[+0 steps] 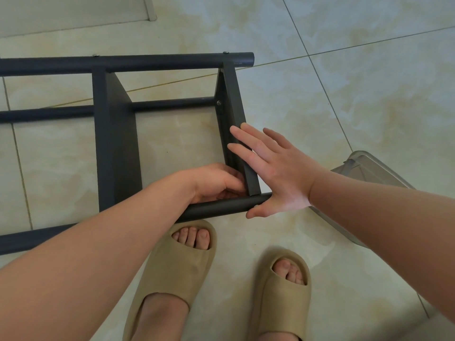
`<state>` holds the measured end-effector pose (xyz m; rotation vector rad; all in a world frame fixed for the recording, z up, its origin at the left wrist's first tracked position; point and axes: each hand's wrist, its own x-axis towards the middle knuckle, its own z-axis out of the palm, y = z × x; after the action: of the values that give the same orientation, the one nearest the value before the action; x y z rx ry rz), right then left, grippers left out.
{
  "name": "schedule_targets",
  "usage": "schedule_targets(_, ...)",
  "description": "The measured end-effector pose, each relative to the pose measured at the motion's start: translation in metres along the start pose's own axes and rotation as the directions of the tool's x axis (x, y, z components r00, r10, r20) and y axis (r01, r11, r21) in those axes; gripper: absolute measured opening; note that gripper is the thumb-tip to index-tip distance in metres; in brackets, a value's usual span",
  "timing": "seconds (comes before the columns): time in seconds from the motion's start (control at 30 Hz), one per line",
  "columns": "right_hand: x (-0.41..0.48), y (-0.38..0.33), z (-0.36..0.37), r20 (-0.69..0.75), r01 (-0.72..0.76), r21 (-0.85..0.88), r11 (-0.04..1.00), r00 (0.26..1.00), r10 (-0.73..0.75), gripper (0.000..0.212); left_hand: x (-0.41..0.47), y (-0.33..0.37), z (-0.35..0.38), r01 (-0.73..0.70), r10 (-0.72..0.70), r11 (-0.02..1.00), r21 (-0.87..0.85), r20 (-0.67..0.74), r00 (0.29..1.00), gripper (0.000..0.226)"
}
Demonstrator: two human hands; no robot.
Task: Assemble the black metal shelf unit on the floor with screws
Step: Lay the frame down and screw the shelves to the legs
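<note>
The black metal shelf unit [115, 143] lies on its side on the tiled floor, with round tubes running left to right and flat shelf panels between them. My left hand [216, 183] curls its fingers around the near tube [221, 207] where the right-hand shelf panel [234, 102] meets it. My right hand [268, 168] lies flat with straight fingers against the outer face of that panel, thumb under the tube's end. Screw heads [218, 102] show on the panel and on the far tube [147, 62].
A clear plastic container [369, 173] sits on the floor just right of the shelf, partly behind my right forearm. My feet in tan slippers [177, 267] stand close below the near tube. A pale door frame [150, 8] is at the top left.
</note>
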<state>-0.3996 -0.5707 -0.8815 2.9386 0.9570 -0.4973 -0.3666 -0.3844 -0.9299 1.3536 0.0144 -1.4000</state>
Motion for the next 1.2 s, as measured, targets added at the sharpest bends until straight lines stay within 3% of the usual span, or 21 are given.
schedule_targets(0.17,-0.0004,-0.0009,-0.0001,0.007,-0.002,0.004,1.0,1.0,0.002,0.128,0.0,0.0007,-0.0009,0.002,0.0,0.999,-0.048,0.03,1.0,0.022)
schedule_targets(0.27,-0.0005,-0.0011,0.0,0.004,-0.001,0.005,1.0,1.0,0.001,0.128,-0.0005,0.0011,0.0003,-0.01,0.012,0.998,-0.07,0.031,0.999,0.014)
schedule_targets(0.6,0.0005,-0.0001,-0.0013,0.039,0.003,0.009,1.0,0.999,-0.003,0.13,0.0007,-0.0003,-0.0002,-0.034,0.034,0.999,0.015,0.0,0.999,0.011)
schedule_targets(0.8,0.0005,-0.0005,-0.0022,0.047,0.0,0.02,1.0,0.999,-0.001,0.129,0.0005,0.002,-0.0008,-0.005,0.008,0.996,-0.087,0.028,1.0,0.02)
schedule_targets(1.0,0.0002,-0.0008,-0.0015,0.034,0.002,0.025,1.0,0.999,-0.003,0.129,-0.0013,-0.0002,0.0011,-0.003,0.003,0.997,0.077,-0.003,1.0,0.015)
schedule_targets(1.2,-0.0002,-0.0009,-0.002,0.048,-0.003,0.019,1.0,0.999,0.002,0.129,-0.0017,0.0,0.0012,-0.027,0.027,1.0,0.014,0.0,1.0,0.008)
